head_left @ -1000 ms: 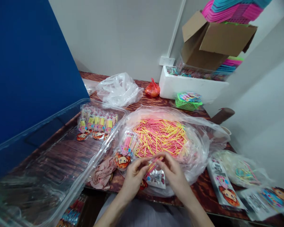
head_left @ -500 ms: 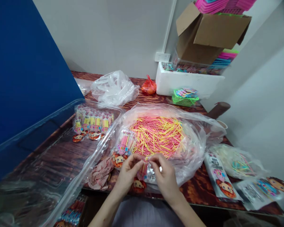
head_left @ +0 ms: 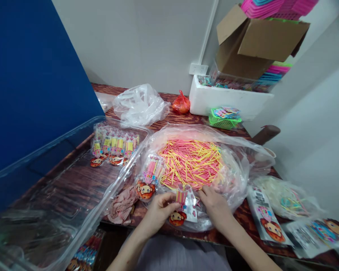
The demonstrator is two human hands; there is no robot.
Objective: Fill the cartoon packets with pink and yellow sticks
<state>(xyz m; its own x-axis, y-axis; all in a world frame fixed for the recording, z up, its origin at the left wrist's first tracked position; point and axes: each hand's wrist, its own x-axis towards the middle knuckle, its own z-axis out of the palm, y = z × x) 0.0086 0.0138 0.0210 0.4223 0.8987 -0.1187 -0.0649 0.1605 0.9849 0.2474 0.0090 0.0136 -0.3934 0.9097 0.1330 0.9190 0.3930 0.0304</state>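
Note:
My left hand (head_left: 162,211) pinches a small clear printed packet (head_left: 184,207) by its left edge, thumb on top. Pink and yellow sticks show inside the packet, above a cartoon head with orange hair. My right hand (head_left: 213,205) is at the near edge of a heap of thin pink and yellow sticks (head_left: 190,162); its fingers are bent together and their tips are hidden. The heap lies in a wide-open clear plastic bag (head_left: 234,184). Left of the heap rests another filled packet (head_left: 149,177).
A large clear tub (head_left: 107,199) on the left holds several filled packets (head_left: 115,146). A crumpled pink cloth (head_left: 124,205) lies beside it. Flat packets (head_left: 267,218) are on the right. Behind stand a green basket (head_left: 224,120), a white foam box (head_left: 228,98) and a cardboard box (head_left: 248,49).
Both hands were together at the packet's top edge. My right hand has let go and moved right to the stick heap, while my left hand keeps the packet. The view has shifted slightly.

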